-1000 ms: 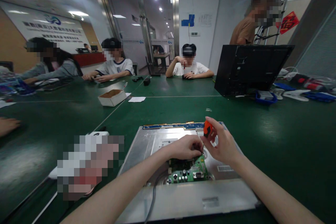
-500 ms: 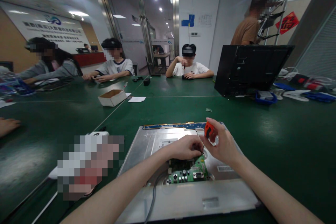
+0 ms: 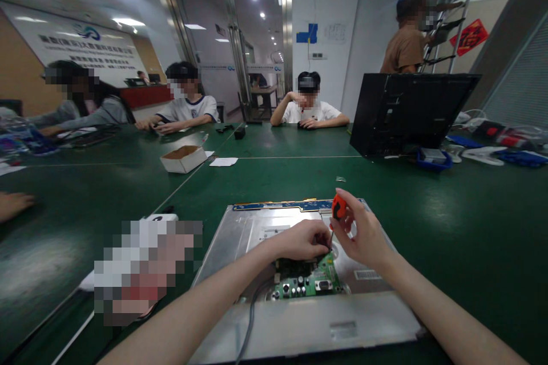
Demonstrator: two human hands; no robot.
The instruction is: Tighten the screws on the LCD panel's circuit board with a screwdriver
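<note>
A silver metal monitor back panel lies flat on the green table in front of me. A green circuit board sits in its lower middle. My right hand is closed round an orange-handled screwdriver, its tip pointing down at the board's upper edge. My left hand is curled in a pinch beside the screwdriver tip, resting on the board; what its fingers grip is hidden. A grey cable runs from the board toward me.
A black monitor shell stands upright at the back right, with tools and cables beside it. An open cardboard box sits mid-table. Three people sit along the far side; another stands at a ladder. Someone's hand rests at the left edge.
The orange handle has shifted slightly in my right hand's fingers, as if turning. My left hand stays in place. The standing person at the back right has moved a little.
</note>
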